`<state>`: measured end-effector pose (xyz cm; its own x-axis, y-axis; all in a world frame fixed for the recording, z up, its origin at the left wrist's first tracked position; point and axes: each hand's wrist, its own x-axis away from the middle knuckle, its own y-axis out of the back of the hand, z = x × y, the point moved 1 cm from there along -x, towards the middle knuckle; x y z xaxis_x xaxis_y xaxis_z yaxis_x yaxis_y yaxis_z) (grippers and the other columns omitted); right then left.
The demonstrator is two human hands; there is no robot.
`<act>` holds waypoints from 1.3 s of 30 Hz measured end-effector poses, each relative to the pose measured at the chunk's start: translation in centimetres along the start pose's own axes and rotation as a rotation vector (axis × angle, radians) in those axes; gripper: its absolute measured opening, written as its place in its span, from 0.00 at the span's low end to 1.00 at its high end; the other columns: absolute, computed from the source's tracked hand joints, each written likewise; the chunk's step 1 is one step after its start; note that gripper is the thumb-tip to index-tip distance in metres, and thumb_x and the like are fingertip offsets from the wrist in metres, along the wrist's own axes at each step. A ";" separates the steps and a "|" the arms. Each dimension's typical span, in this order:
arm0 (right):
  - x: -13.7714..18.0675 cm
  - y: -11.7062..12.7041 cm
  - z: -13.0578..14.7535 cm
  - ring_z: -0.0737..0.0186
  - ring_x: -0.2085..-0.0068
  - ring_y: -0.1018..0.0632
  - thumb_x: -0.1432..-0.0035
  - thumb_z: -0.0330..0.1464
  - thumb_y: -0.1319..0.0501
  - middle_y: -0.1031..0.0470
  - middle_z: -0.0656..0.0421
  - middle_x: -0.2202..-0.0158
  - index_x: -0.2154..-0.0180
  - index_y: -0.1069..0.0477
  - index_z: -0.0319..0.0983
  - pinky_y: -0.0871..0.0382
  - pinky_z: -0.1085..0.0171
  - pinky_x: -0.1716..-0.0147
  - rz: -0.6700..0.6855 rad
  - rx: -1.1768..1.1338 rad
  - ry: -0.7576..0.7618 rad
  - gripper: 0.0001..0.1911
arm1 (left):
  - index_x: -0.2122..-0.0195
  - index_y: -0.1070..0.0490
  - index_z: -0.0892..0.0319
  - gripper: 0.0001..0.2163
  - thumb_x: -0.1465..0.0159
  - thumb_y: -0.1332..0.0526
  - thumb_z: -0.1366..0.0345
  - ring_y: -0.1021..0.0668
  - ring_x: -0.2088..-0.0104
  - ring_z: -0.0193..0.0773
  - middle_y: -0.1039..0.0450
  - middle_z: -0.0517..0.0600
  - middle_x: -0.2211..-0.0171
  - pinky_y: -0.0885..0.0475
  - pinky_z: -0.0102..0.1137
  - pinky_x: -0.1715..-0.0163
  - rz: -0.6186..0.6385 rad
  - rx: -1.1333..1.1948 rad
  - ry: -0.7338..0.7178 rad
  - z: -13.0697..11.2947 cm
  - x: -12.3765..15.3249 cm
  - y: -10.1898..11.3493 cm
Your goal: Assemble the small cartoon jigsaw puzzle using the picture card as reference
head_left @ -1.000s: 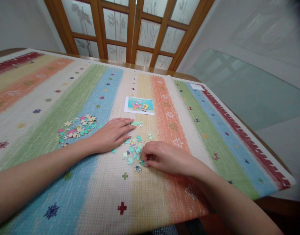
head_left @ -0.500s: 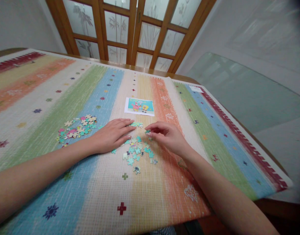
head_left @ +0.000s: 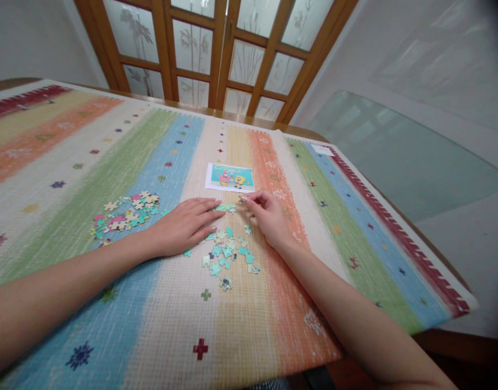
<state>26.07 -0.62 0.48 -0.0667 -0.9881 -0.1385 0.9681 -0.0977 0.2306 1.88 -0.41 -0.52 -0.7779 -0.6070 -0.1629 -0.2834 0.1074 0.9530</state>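
My left hand (head_left: 187, 226) lies flat with its fingers stretched out. Its fingertips rest at the left end of a short joined strip of puzzle pieces (head_left: 228, 208). Just right of and beyond that strip, my right hand (head_left: 267, 216) pinches a small puzzle piece (head_left: 241, 199) between thumb and index finger, which partly cover it. Closer to me, a scatter of loose, mostly teal puzzle pieces (head_left: 217, 251) spreads between the hands. Behind the strip lies a printed reference picture (head_left: 231, 177) with cartoon figures on a teal background.
A heap of mixed puzzle pieces (head_left: 129, 216), pink, cream and teal, sits beyond my left forearm. The striped tablecloth (head_left: 183, 325) covers the table. A small white label (head_left: 322, 149) lies near the far right edge. Wooden glass-paned doors (head_left: 216, 54) stand behind the table.
My right hand has moved away from me, from the near right of the strip to its far right end, with a piece pinched. The left hand has stayed in place.
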 end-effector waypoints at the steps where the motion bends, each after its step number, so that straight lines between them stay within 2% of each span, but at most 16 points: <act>1: 0.0 0.0 -0.1 0.64 0.71 0.28 0.46 0.45 0.33 0.27 0.61 0.71 0.70 0.32 0.41 0.35 0.63 0.69 -0.010 0.028 0.009 0.15 | 0.33 0.37 0.52 0.21 0.24 0.53 0.55 0.37 0.31 0.46 0.42 0.53 0.30 0.44 0.46 0.32 -0.004 0.003 0.000 0.0 0.0 0.0; 6: -0.1 0.1 -0.6 0.64 0.72 0.31 0.46 0.44 0.35 0.29 0.62 0.74 0.72 0.29 0.41 0.38 0.62 0.70 -0.031 0.161 0.015 0.14 | 0.34 0.36 0.52 0.21 0.24 0.53 0.54 0.37 0.31 0.45 0.41 0.53 0.30 0.44 0.45 0.32 -0.017 0.002 -0.004 -0.1 0.0 0.0; 14: -0.5 0.1 -1.7 0.62 0.71 0.30 0.44 0.42 0.37 0.30 0.61 0.74 0.74 0.30 0.41 0.40 0.62 0.70 -0.016 0.371 0.089 0.13 | 0.33 0.36 0.54 0.22 0.23 0.54 0.54 0.37 0.31 0.46 0.42 0.54 0.30 0.44 0.45 0.32 0.002 -0.002 -0.002 -0.1 -0.1 0.0; 21: -0.5 -0.4 -1.5 0.61 0.69 0.30 0.42 0.39 0.38 0.30 0.61 0.73 0.74 0.33 0.42 0.41 0.62 0.69 -0.036 0.557 0.083 0.12 | 0.34 0.36 0.51 0.21 0.24 0.53 0.53 0.36 0.32 0.45 0.41 0.52 0.30 0.44 0.45 0.32 -0.031 0.008 -0.004 0.1 0.0 -0.3; 28: -0.5 -0.9 -1.1 0.59 0.68 0.30 0.38 0.37 0.40 0.30 0.60 0.73 0.74 0.38 0.43 0.42 0.61 0.67 -0.018 0.738 0.118 0.13 | 0.34 0.36 0.52 0.21 0.24 0.53 0.54 0.37 0.31 0.46 0.42 0.53 0.30 0.44 0.45 0.31 -0.019 0.011 0.001 0.1 0.0 -0.3; 33: -0.3 -1.1 -0.9 0.59 0.69 0.31 0.37 0.37 0.39 0.31 0.60 0.73 0.74 0.40 0.43 0.43 0.60 0.67 -0.009 0.763 0.151 0.15 | 0.33 0.37 0.52 0.22 0.24 0.52 0.54 0.37 0.31 0.47 0.43 0.53 0.29 0.45 0.46 0.31 -0.003 0.017 0.006 0.1 0.0 -0.3; 39: -0.1 -1.1 -0.8 0.59 0.69 0.31 0.38 0.35 0.39 0.30 0.60 0.72 0.71 0.39 0.43 0.43 0.61 0.67 -0.012 0.739 0.178 0.11 | 0.33 0.36 0.54 0.22 0.24 0.53 0.54 0.37 0.31 0.47 0.42 0.54 0.29 0.45 0.45 0.31 -0.004 0.003 0.004 0.0 0.0 -0.2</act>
<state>25.24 -0.29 -0.52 0.0243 -0.9585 -0.2840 0.5499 -0.2244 0.8045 1.89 -0.42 -0.68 -0.7744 -0.6106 -0.1659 -0.2882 0.1070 0.9516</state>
